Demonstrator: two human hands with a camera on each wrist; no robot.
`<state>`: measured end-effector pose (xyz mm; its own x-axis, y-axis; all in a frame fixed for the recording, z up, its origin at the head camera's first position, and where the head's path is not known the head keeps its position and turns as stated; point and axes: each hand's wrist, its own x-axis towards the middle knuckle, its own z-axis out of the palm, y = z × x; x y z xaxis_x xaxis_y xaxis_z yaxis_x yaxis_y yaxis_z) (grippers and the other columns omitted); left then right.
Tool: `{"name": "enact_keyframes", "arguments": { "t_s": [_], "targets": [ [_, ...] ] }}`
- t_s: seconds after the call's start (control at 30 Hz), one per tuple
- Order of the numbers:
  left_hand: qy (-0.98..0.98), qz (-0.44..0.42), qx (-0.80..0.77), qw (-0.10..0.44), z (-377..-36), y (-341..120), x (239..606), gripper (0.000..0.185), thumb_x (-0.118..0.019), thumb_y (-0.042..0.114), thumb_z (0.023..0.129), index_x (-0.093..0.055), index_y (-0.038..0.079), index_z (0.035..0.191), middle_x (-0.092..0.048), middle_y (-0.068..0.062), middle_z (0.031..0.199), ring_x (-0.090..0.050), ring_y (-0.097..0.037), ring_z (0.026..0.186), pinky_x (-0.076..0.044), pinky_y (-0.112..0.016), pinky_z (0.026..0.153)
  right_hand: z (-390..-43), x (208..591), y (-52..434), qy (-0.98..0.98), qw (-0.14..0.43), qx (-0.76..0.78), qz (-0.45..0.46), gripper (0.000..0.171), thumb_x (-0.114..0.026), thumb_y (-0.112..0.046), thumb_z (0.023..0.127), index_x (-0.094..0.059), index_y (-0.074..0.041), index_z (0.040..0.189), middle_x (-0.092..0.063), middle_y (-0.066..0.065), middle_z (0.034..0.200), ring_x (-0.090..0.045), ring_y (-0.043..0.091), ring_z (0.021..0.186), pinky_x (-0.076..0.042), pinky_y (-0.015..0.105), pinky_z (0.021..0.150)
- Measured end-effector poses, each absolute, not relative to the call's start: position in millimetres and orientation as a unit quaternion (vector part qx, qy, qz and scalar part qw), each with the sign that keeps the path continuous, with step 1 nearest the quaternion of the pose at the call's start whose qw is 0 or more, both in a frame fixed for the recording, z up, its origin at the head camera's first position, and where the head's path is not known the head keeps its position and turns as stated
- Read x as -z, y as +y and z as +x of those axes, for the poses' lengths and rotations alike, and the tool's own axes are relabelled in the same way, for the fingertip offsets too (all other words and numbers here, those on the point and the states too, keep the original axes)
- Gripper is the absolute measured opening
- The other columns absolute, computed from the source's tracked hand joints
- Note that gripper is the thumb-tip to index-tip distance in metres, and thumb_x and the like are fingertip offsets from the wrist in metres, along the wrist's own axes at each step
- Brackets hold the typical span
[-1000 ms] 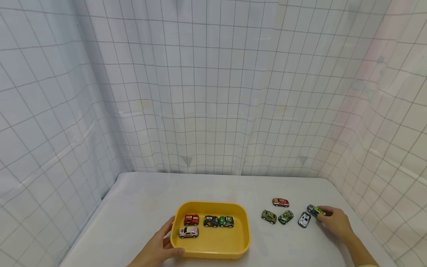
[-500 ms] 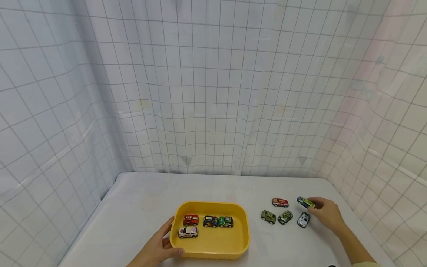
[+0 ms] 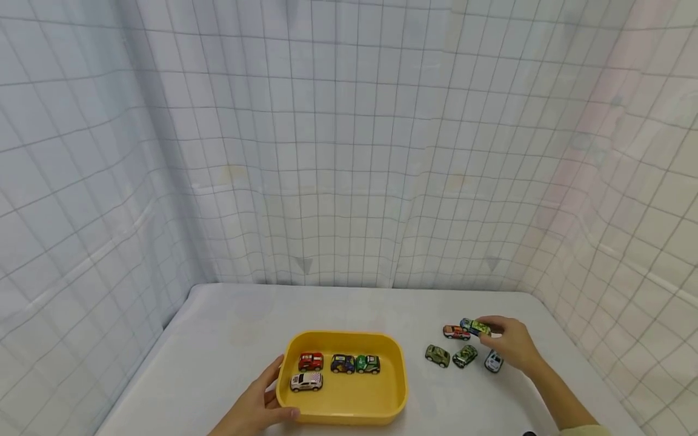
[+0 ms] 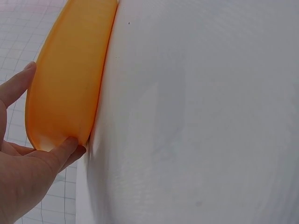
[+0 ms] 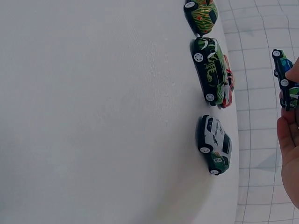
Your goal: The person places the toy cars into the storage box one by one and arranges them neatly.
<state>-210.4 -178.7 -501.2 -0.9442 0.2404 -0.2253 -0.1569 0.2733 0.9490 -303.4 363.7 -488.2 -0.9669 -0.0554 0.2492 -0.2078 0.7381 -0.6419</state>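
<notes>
L hand (image 3: 256, 407) at tray's 7 o'clock, thumb and fingers clamped on yellow tray (image 3: 395, 387) near-left rim; 4 cars inside. R hand (image 3: 509, 345) nearer the loose cars, pinching blue-green car (image 3: 475, 327) at fingertips, lifted off the table (image 3: 229, 339). Car's long axis runs 9–3; tray lies at 8 o'clock from it. White car (image 3: 494, 361), two camo cars (image 3: 451, 355) beneath; red car (image 3: 455, 332) just beside.

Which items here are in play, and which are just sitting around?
In play:
right hand pinching the blue-green toy car, lifted off the table
left hand gripping the yellow tray

Sitting around:
four cars in the tray
four cars on the table
</notes>
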Motion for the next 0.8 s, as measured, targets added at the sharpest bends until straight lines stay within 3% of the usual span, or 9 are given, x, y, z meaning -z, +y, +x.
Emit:
{"name": "enact_keyframes", "arguments": {
  "t_s": [0.3, 0.47, 0.67, 0.8],
  "targets": [
    [0.760, 0.034, -0.626, 0.168, -210.9, -178.4, 502.5, 0.111, -0.085, 0.024, 0.090, -0.007, -0.006, 0.162, -0.010, -0.043, 0.160, -0.048, -0.054, 0.133, -0.059, -0.040, 0.094, -305.1, 487.7, 345.6, -0.926, 0.109, -0.349, 0.096, 0.031, -0.074, -0.007, 0.088, -0.075, -0.005, 0.119, -0.072, 0.014, 0.118, -0.067, 0.040, 0.109, -0.060, 0.046, 0.082],
    [0.763, 0.029, -0.623, 0.168, -209.5, -178.7, 500.9, 0.109, -0.083, 0.025, 0.091, -0.007, -0.007, 0.162, -0.012, -0.043, 0.160, -0.048, -0.054, 0.132, -0.059, -0.040, 0.094, -304.0, 484.3, 327.3, -0.920, 0.098, -0.361, 0.114, 0.032, -0.075, -0.007, 0.087, -0.075, -0.005, 0.119, -0.073, 0.009, 0.114, -0.067, 0.037, 0.108, -0.061, 0.042, 0.080],
    [0.765, 0.023, -0.622, 0.166, -208.7, -177.6, 500.3, 0.110, -0.085, 0.026, 0.090, -0.008, -0.007, 0.162, -0.013, -0.043, 0.160, -0.048, -0.054, 0.133, -0.058, -0.040, 0.094, -304.4, 479.5, 305.1, -0.910, 0.105, -0.371, 0.150, 0.030, -0.074, -0.005, 0.085, -0.077, -0.006, 0.115, -0.073, 0.000, 0.102, -0.065, 0.019, 0.089, -0.058, 0.033, 0.072],
    [0.776, 0.021, -0.609, 0.161, -208.7, -177.0, 499.5, 0.113, -0.087, 0.027, 0.087, -0.010, -0.005, 0.163, -0.015, -0.042, 0.160, -0.048, -0.055, 0.133, -0.058, -0.040, 0.094, -305.0, 476.0, 289.9, -0.900, 0.101, -0.383, 0.183, 0.028, -0.074, -0.005, 0.086, -0.076, -0.007, 0.114, -0.072, -0.001, 0.100, -0.063, 0.013, 0.081, -0.058, 0.027, 0.065]
  ]
}}
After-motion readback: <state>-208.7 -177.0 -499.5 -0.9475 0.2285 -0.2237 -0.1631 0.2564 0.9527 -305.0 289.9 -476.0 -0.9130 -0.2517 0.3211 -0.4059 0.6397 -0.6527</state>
